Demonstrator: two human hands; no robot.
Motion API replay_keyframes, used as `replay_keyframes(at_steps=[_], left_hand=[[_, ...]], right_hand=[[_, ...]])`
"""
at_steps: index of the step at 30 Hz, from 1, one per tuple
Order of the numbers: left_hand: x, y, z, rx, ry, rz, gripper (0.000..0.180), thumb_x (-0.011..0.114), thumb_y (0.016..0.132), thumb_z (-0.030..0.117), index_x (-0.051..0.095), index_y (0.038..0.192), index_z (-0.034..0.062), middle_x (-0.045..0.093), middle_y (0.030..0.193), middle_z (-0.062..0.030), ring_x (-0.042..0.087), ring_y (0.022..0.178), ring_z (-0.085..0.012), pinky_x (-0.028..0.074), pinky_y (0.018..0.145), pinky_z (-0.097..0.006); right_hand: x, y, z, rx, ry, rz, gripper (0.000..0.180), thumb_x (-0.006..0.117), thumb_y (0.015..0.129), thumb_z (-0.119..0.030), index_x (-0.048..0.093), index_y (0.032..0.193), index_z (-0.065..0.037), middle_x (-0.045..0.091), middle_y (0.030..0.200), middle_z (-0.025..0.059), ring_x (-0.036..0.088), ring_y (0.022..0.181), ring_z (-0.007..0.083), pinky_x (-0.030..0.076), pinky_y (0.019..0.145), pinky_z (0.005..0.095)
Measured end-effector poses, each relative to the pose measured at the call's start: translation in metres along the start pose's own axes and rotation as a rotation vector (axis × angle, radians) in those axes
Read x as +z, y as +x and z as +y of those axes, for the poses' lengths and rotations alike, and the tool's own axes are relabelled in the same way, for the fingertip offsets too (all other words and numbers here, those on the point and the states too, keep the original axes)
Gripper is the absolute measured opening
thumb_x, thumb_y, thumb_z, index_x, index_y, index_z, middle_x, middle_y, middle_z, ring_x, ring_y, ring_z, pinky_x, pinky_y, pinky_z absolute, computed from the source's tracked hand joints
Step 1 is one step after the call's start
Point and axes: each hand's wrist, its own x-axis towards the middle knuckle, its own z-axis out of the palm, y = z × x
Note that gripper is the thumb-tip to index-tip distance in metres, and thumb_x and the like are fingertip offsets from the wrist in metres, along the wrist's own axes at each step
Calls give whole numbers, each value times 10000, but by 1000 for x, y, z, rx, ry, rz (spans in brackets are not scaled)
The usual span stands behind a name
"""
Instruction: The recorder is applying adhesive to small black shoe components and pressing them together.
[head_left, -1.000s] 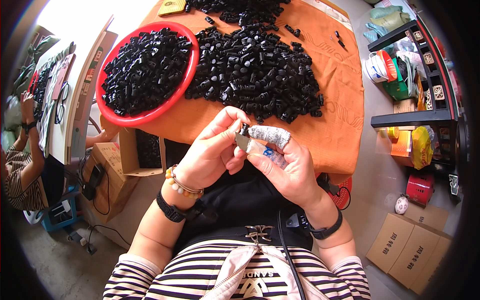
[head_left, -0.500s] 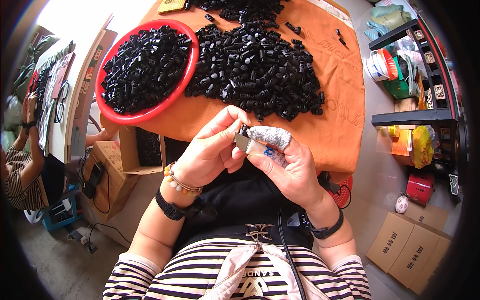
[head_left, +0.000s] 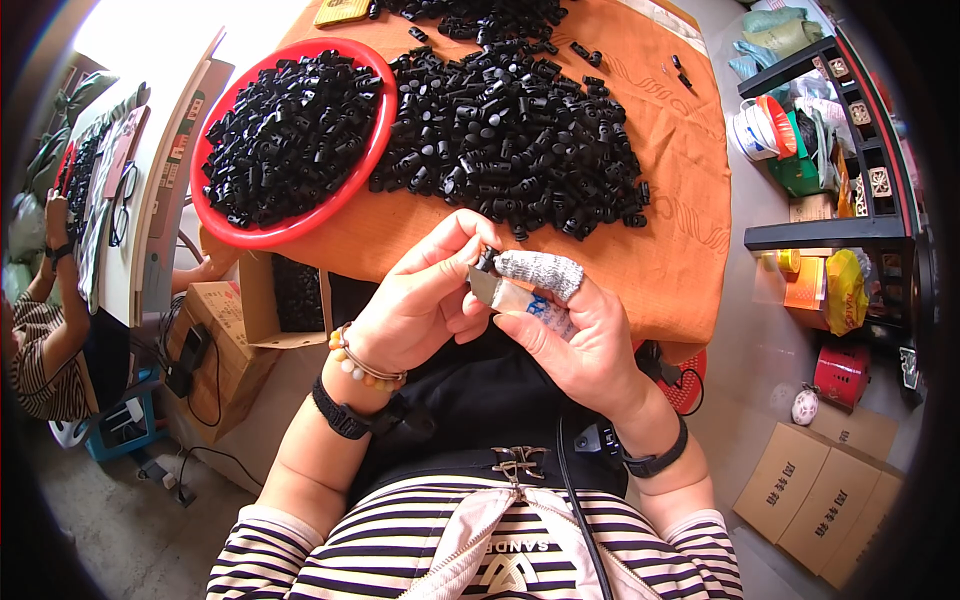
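My left hand (head_left: 412, 285) is closed, pinching a small black plastic cord lock (head_left: 487, 259) between thumb and fingertips. Against its lower side rests a short flat metal blade (head_left: 484, 286), whose handle is wrapped in white material with blue print. My right hand (head_left: 592, 345) grips that wrapped handle, thumb below and index finger above. A grey knitted sleeve (head_left: 542, 273) covers the right index finger. Both hands meet just in front of the near table edge. Beyond them spreads a large heap of black cord locks (head_left: 500, 150) on an orange tablecloth (head_left: 685, 190).
A red basin (head_left: 386, 140) full of the same parts stands left of the heap. Below it is an open cardboard box (head_left: 258, 300) with black pieces inside. A black shelf rack (head_left: 830, 238) and flat cartons (head_left: 815, 490) are on the right. Another person's arm (head_left: 68, 300) shows far left.
My hands stay almost in place; the cord lock and blade have shifted very slightly. At the far left, the other person's hands have moved a little.
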Motion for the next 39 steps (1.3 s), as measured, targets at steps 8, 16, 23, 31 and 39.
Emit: replay_keyframes(at_steps=[8, 16, 23, 31, 39], left_hand=[[3, 0, 2, 9, 41, 13, 147, 447, 956, 206, 446, 1073, 116, 482, 666, 4, 371, 485, -56, 311, 434, -190], [4, -1, 2, 15, 46, -1, 134, 435, 963, 202, 453, 1058, 110, 475, 660, 9, 356, 472, -49, 302, 429, -184], [5, 0, 1, 30, 36, -7, 133, 432, 963, 197, 456, 1059, 107, 472, 649, 16, 361, 472, -48, 304, 428, -182], [5, -1, 3, 25, 52, 6, 135, 431, 964, 199, 458, 1061, 108, 468, 638, 20, 368, 477, -51, 304, 432, -180], [5, -2, 2, 2, 72, 20, 136, 436, 962, 210, 457, 1058, 116, 475, 643, 13, 363, 479, -52, 301, 437, -180]], right_hand=[[0, 0, -4, 6, -1, -1, 313, 631, 842, -70, 555, 1138, -4, 631, 839, 11, 531, 745, 21, 460, 652, 183], [1, 1, -3, -9, 44, -9, 309, 617, 852, -62, 550, 1148, -4, 639, 863, 19, 543, 769, 27, 465, 669, 186], [0, 0, -5, -21, 31, -24, 308, 619, 850, -61, 551, 1146, -6, 637, 856, 13, 538, 757, 21, 461, 663, 178], [0, 0, -1, -30, 24, -20, 310, 617, 855, -63, 549, 1152, -6, 635, 868, 7, 530, 771, 16, 453, 663, 173], [-2, 0, -1, 5, 64, -46, 300, 602, 867, -61, 544, 1157, -6, 628, 898, -1, 528, 797, 17, 448, 693, 175]])
